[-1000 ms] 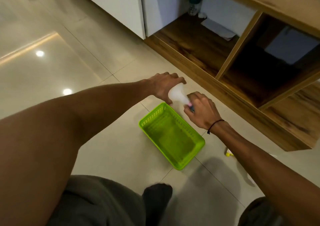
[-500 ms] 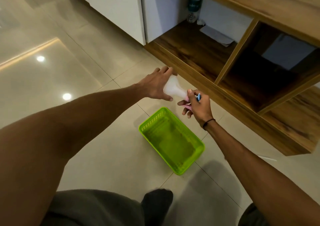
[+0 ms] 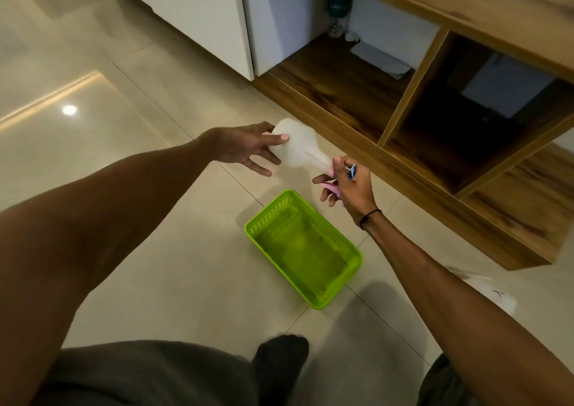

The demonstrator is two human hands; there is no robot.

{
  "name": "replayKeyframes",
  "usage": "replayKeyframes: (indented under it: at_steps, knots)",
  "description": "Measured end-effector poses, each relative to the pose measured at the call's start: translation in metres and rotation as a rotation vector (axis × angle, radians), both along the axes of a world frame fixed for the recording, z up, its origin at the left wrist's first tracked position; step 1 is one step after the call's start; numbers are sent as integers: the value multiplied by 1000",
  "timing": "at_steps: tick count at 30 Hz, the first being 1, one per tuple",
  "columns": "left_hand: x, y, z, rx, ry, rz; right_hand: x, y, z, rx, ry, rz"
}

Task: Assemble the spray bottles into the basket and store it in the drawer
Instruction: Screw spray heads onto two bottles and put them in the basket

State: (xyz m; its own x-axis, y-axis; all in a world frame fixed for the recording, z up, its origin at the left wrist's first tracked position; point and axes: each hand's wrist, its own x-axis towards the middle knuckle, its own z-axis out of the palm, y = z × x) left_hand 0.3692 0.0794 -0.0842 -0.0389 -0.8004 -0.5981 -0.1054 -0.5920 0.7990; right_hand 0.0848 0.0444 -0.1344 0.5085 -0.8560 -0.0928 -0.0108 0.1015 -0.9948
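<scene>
While right hand (image 3: 348, 185) grips sprayer | left hand (image 3: 248, 147) loosened, fingers straighter on bottle (image 3: 298, 147)

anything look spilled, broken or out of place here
Nothing spilled or broken. The translucent white spray bottle is held tilted between left hand and right hand, above the empty lime-green plastic basket.

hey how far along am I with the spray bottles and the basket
Done: nothing is stored yet; the green basket sits empty on the floor. In hand: your right hand grips the pink spray head at the neck of the white bottle, whose base your left hand touches with straight fingers. Left: finish this bottle, put it in the basket, then store the basket.
</scene>
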Motion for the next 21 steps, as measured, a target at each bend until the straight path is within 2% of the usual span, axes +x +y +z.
replayKeyframes:
  at_steps: [2, 6, 8, 10, 13, 14, 17, 19, 21]
  knots:
    - [4, 2, 4, 13, -23, 26, -1, -1, -2, -72, 25, -7]
    - [-9, -3, 6, 165, -40, 85, -1, 2, -4, -332, 139, 59]
    - [-17, -8, 3, 156, -112, 156, 0, 5, -4, -404, 179, 85]
    - [-23, -13, 0, 79, -133, 193, 1, 5, -3, -338, 126, 60]
    - [-25, -15, 1, -74, -17, 201, -1, 0, 1, -42, -39, 30]
    - [-24, -14, 1, -93, 16, 211, -3, -2, 2, -7, -52, 30]
    - [-26, -11, 2, 17, 41, 260, -7, -2, 2, -149, 7, 43]
    - [-29, -10, 2, 116, -24, 186, -8, 0, 0, -276, 68, 52]
    - [-30, -11, 2, 87, -63, 116, -9, 0, 0, -297, 78, 61]
